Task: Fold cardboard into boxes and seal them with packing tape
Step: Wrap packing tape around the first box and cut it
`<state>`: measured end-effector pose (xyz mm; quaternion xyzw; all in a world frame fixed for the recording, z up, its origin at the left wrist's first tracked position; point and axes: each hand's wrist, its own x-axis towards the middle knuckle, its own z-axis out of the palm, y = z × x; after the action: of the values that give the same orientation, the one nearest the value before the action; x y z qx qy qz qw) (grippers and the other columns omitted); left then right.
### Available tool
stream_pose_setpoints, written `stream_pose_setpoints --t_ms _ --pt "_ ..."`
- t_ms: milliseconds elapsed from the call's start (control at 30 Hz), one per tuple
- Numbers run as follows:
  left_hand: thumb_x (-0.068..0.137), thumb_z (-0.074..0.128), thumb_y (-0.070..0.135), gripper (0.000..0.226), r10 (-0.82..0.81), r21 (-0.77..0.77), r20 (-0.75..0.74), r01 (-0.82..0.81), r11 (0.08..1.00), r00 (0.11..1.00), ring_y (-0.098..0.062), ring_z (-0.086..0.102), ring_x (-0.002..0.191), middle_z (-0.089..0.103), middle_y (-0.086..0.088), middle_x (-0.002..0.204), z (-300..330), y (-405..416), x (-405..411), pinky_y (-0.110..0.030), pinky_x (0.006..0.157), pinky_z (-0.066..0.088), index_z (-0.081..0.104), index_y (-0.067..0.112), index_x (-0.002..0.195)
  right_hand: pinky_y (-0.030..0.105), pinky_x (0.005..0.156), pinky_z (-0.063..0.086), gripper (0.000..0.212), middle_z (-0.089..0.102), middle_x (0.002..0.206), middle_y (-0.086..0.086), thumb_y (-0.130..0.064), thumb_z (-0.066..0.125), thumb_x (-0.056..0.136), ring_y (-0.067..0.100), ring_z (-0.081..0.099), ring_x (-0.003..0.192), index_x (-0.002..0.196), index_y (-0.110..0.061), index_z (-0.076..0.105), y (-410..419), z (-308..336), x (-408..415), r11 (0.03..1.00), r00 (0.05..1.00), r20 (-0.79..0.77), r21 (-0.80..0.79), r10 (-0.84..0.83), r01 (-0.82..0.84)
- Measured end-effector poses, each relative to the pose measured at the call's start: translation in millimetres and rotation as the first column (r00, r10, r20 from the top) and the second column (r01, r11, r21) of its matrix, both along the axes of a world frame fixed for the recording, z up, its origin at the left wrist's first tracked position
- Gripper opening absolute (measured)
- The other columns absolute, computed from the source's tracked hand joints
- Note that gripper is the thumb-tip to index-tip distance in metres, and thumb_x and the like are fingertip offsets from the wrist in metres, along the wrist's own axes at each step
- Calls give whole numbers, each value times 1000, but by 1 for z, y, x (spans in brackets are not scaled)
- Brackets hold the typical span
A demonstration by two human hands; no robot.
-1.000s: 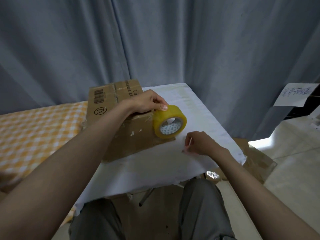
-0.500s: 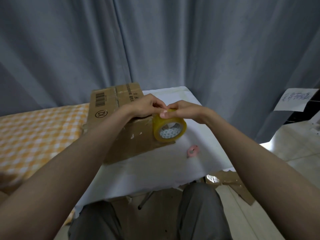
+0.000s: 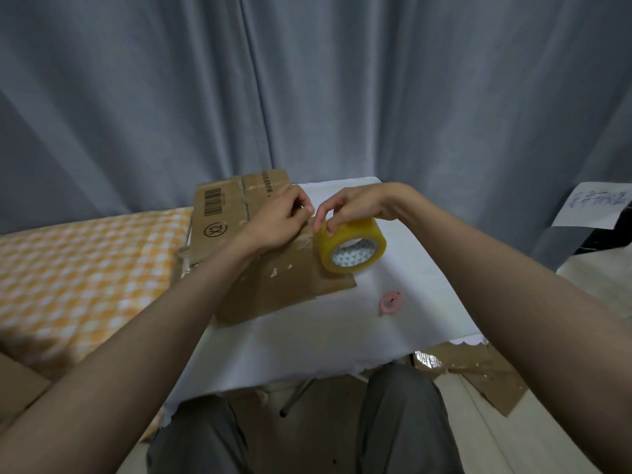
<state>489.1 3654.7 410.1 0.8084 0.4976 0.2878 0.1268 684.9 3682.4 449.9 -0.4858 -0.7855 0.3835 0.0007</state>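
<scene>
**No box folded or sealed yet**

Your cardboard (image 3: 260, 268) lies flat on the worktop (image 3: 342, 336). Left hand (image 3: 278, 220) pinches something at its top, maybe the tape's end. Right hand (image 3: 352, 206) grips the tape roll (image 3: 350, 249) standing on the cardboard.

We sit before the surface (image 3: 307, 336), our knees under its near edge. On it, toward the left and far side, lies the flattened cardboard (image 3: 273, 289), its far end reaching the curtain (image 3: 307, 97) behind. The tape roll (image 3: 350, 249) stands on edge on the cardboard's right part, close to its near right corner. Our left hand (image 3: 277, 220) rests on the cardboard just left of the roll; our right hand (image 3: 355, 205) is on top of the roll. A small cutter (image 3: 390, 301) lies on the surface to the right of the cardboard, nearer to us than the roll. A bed (image 3: 85, 268) lies left of the surface. Cardboard scraps (image 3: 485, 374) lie on the floor to the right, below the surface's near corner. A paper sign (image 3: 595, 205) hangs at far right.
</scene>
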Motion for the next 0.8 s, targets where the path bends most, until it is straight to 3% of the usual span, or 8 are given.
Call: stream_pose_setpoints --t_ms 133,333,400,467,533,600,800 --pt "95 57 16 8 -3 7 -15 3 1000 1000 -20 52 99 57 -7 105 1 -4 -2 -29 87 40 61 11 100 20 68 53 16 68 78 -18 -34 78 84 13 67 89 100 -35 76 2 4 4 1000 1000 5 -26 15 -15" --pt "93 60 17 9 0 7 -19 0 1000 1000 -17 50 100 57 -6 106 4 -9 0 -25 83 36 62 12 101 18 61 50 15 65 73 -22 -31 79 80 9 63 85 95 -36 76 2 0 -5 999 998 55 34 -21 19" --pt "90 64 18 14 2 2 -19 -2 1000 1000 -15 49 99 56 -4 106 4 -11 0 -23 79 32 62 12 102 23 69 51 15 64 74 -23 -30 77 79 10 60 88 93 -35 75 4 -5 -3 992 985 168 127 -27 5" --pt "87 67 21 18 -7 1 -39 7 1000 999 -15 48 101 54 -2 107 5 -12 0 -22 81 30 62 13 103 33 84 54 15 64 88 -17 -29 75 79 15 60 94 93 -33 75 4 -15 10 979 966 249 203 -70 18" --pt "85 70 26 21 -11 -13 -76 10 1000 997 -15 45 104 53 -1 108 4 -11 1 -24 84 29 63 16 103 34 86 54 12 64 96 -10 -27 72 83 17 59 94 94 -31 75 2 -26 26 973 974 188 215 -129 88" --pt "84 73 31 25 -2 -38 -110 -2 999 994 -14 41 107 52 0 111 2 -8 2 -24 85 27 62 20 104 29 78 53 11 65 98 -6 -23 69 86 17 59 90 93 -27 76 -4 -35 38 962 981 29 205 -192 182" --pt "71 70 46 39 64 -38 -280 -78 996 958 -9 29 110 40 10 116 -7 -1 9 -31 88 31 51 33 104 17 62 45 9 63 84 -18 -17 71 87 10 54 80 92 -23 74 -23 -44 39 915 903 -297 164 -310 368"
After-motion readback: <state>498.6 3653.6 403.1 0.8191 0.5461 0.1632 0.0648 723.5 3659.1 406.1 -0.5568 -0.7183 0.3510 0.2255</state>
